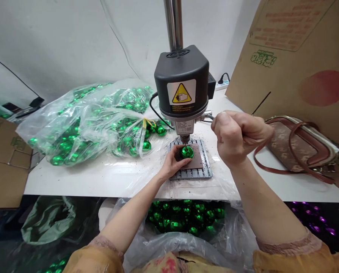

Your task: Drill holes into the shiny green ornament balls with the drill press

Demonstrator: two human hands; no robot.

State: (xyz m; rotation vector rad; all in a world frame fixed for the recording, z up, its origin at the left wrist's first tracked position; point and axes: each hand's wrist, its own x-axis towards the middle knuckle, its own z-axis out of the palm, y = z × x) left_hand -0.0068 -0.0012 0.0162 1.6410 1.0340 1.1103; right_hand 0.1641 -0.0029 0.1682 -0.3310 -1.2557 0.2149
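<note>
My left hand (173, 163) holds a shiny green faceted ball (187, 152) between thumb and fingers. Under the ball lies a brown square board (196, 162) on the slotted grey base plate (206, 172) of a bench drill press. The chuck (185, 139) is directly above the ball; whether the bit touches it I cannot tell. My right hand (234, 134) is wrapped in a fist around the feed lever (211, 116) at the side of the black drill head (182, 83). Most of the lever is hidden in the fist.
A clear plastic bag (95, 125) of green balls, tied with yellow, lies to the left. An open bag of green balls (186, 216) sits below the table edge. On the right are a brown handbag (294, 144) and a large carton (286, 68). Dark shavings dot the white table (81, 184).
</note>
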